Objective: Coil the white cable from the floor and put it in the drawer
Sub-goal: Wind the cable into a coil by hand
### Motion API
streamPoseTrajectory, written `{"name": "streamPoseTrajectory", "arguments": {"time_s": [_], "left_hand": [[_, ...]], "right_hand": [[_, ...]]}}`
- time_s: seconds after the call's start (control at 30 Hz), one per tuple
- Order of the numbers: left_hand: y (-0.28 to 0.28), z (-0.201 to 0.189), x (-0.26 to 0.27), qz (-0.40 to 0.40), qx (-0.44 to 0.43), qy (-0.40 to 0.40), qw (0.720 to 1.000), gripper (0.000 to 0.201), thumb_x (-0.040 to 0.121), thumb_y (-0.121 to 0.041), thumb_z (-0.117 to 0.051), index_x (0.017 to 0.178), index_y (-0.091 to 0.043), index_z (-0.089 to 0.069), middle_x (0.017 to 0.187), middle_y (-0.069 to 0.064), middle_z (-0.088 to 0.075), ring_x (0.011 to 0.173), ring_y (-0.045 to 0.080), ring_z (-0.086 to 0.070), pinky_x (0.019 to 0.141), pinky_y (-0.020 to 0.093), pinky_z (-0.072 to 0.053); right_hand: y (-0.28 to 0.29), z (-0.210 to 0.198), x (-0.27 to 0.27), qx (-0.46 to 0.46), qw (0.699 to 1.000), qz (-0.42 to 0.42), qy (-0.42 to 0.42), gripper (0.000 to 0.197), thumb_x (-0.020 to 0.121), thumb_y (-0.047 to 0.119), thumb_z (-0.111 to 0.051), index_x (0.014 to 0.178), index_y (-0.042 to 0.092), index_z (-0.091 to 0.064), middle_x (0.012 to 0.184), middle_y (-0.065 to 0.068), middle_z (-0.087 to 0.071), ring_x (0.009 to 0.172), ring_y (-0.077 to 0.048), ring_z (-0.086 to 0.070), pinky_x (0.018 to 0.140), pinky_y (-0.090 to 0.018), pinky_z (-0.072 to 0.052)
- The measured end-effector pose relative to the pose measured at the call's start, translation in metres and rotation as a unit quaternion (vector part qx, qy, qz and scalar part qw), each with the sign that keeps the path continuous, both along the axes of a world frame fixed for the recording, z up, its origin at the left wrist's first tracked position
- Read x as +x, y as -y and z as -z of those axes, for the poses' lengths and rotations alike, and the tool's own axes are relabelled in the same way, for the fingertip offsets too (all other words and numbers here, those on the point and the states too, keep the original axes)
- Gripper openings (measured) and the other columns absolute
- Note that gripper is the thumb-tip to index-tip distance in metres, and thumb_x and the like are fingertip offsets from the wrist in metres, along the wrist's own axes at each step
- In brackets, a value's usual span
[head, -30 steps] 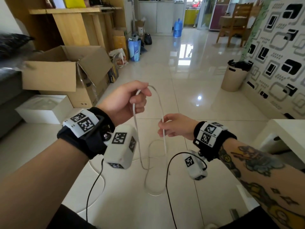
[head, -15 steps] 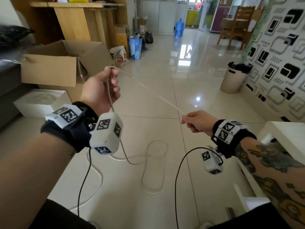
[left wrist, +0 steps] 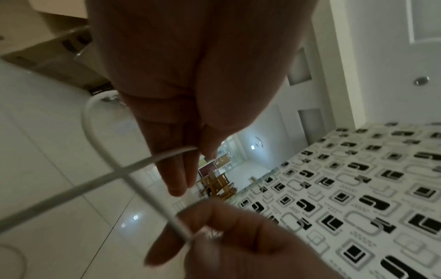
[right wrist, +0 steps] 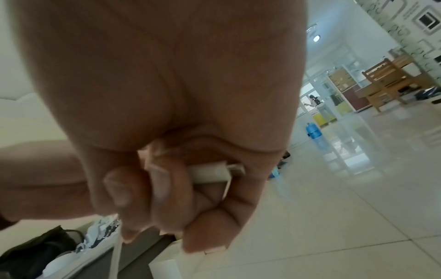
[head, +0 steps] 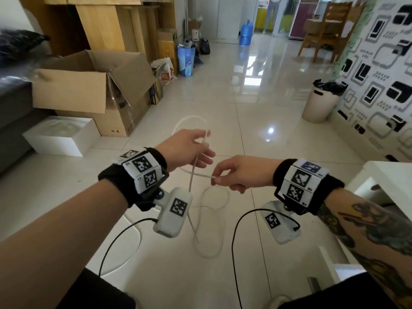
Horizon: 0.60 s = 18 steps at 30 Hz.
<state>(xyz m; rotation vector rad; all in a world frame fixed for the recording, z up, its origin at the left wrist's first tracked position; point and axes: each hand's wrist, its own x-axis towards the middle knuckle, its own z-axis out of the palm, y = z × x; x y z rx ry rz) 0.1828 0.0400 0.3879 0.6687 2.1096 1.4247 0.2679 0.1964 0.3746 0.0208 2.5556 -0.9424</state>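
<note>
The thin white cable (head: 200, 173) runs between my two hands at waist height. My left hand (head: 204, 150) pinches it between thumb and fingers, and a small loop (head: 189, 120) stands above that hand. My right hand (head: 219, 178) pinches the cable just to the right. The rest hangs down into loose loops on the floor (head: 214, 221). In the left wrist view the cable (left wrist: 95, 132) crosses itself between my left hand (left wrist: 193, 151) and my right hand (left wrist: 210, 236). In the right wrist view a white plug (right wrist: 210, 174) shows among the curled fingers (right wrist: 157, 188).
An open cardboard box (head: 89, 85) and a white box (head: 60, 137) stand at the left. A beige bin (head: 321, 101) sits by the patterned wall. White furniture (head: 383, 175) is close on my right. Black camera wires (head: 233, 241) dangle under both wrists.
My hands were apart with the cable stretched tight between them. They have come together, and a small loop now stands above my left hand.
</note>
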Motion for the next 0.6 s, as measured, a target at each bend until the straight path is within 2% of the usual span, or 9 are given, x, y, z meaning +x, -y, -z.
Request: {"name": "streamPoseTrajectory", "arguments": {"time_s": [0.07, 0.13, 0.2, 0.27, 0.37, 0.43, 0.5, 0.53, 0.6], "left_hand": [[-0.004, 0.005, 0.005, 0.021, -0.029, -0.011, 0.999, 0.032, 0.099, -0.007, -0.048, 0.128, 0.001, -0.057, 0.092, 0.011, -0.071, 0.076, 0.018, -0.068, 0.072, 0.022, -0.059], [-0.006, 0.007, 0.009, 0.056, -0.065, -0.033, 0.996, 0.024, 0.098, -0.012, -0.05, 0.113, -0.006, -0.068, 0.088, 0.011, -0.073, 0.073, 0.016, -0.068, 0.078, 0.031, -0.058], [-0.006, 0.006, 0.012, 0.086, -0.084, -0.028, 0.992, 0.024, 0.099, -0.021, -0.048, 0.106, -0.014, -0.07, 0.09, 0.014, -0.075, 0.075, 0.016, -0.07, 0.083, 0.04, -0.057], [-0.005, 0.005, 0.013, 0.099, -0.086, 0.017, 0.991, 0.031, 0.102, -0.029, -0.042, 0.11, -0.011, -0.066, 0.095, 0.014, -0.075, 0.079, 0.02, -0.073, 0.083, 0.039, -0.058], [-0.006, 0.003, 0.016, 0.103, -0.075, 0.063, 0.99, 0.034, 0.103, -0.029, -0.039, 0.106, -0.005, -0.062, 0.082, 0.012, -0.07, 0.064, 0.019, -0.068, 0.065, 0.027, -0.059], [-0.01, 0.004, 0.016, 0.09, -0.06, 0.072, 0.992, 0.03, 0.103, -0.027, -0.041, 0.103, -0.005, -0.062, 0.07, 0.006, -0.06, 0.053, 0.014, -0.054, 0.058, 0.024, -0.051], [-0.013, 0.004, 0.014, 0.085, -0.052, 0.078, 0.992, 0.03, 0.101, -0.026, -0.045, 0.104, -0.002, -0.063, 0.063, 0.002, -0.05, 0.048, 0.011, -0.042, 0.052, 0.021, -0.043], [-0.015, 0.003, 0.013, 0.085, -0.05, 0.083, 0.992, 0.029, 0.101, -0.025, -0.046, 0.101, -0.001, -0.064, 0.06, 0.001, -0.047, 0.047, 0.01, -0.039, 0.049, 0.02, -0.04], [-0.015, 0.001, 0.012, 0.077, -0.037, 0.097, 0.992, 0.027, 0.102, -0.021, -0.045, 0.092, -0.003, -0.063, 0.056, -0.001, -0.044, 0.044, 0.009, -0.035, 0.048, 0.022, -0.037]], "right_hand": [[0.004, -0.003, 0.001, -0.025, 1.0, -0.014, -0.011, 0.021, 0.092, 0.035, -0.057, 0.101, 0.019, -0.068, 0.056, 0.005, -0.051, 0.058, -0.015, -0.048, 0.063, -0.021, -0.043], [0.005, -0.006, 0.002, -0.045, 0.998, -0.03, -0.026, 0.018, 0.093, 0.028, -0.057, 0.096, 0.016, -0.069, 0.059, 0.002, -0.051, 0.058, -0.015, -0.047, 0.062, -0.019, -0.042], [0.001, -0.008, 0.002, -0.065, 0.996, -0.025, -0.052, 0.015, 0.093, 0.022, -0.057, 0.09, 0.013, -0.069, 0.061, 0.001, -0.053, 0.057, -0.014, -0.049, 0.064, -0.02, -0.043], [-0.006, -0.01, 0.002, -0.065, 0.994, 0.005, -0.089, 0.017, 0.093, 0.021, -0.057, 0.081, 0.015, -0.067, 0.061, 0.004, -0.057, 0.057, -0.01, -0.052, 0.066, -0.022, -0.045], [-0.017, -0.01, 0.002, -0.051, 0.985, 0.064, -0.15, 0.017, 0.091, 0.028, -0.059, 0.08, 0.021, -0.069, 0.068, 0.003, -0.063, 0.064, -0.01, -0.056, 0.069, -0.024, -0.046], [-0.019, -0.007, 0.002, -0.03, 0.978, 0.1, -0.182, 0.016, 0.088, 0.035, -0.061, 0.078, 0.026, -0.07, 0.076, 0.001, -0.067, 0.071, -0.015, -0.058, 0.072, -0.03, -0.047], [-0.02, -0.003, 0.001, 0.001, 0.964, 0.141, -0.226, 0.015, 0.084, 0.041, -0.064, 0.08, 0.027, -0.069, 0.084, 0.006, -0.065, 0.077, -0.01, -0.058, 0.073, -0.025, -0.045], [-0.019, -0.002, 0.0, 0.022, 0.953, 0.163, -0.253, 0.019, 0.081, 0.044, -0.066, 0.086, 0.026, -0.067, 0.091, 0.008, -0.062, 0.082, -0.007, -0.056, 0.073, -0.021, -0.043], [-0.02, 0.0, -0.003, 0.024, 0.932, 0.215, -0.291, 0.04, 0.076, 0.048, -0.07, 0.105, 0.022, -0.061, 0.105, 0.007, -0.053, 0.093, -0.007, -0.053, 0.077, -0.018, -0.04]]}}
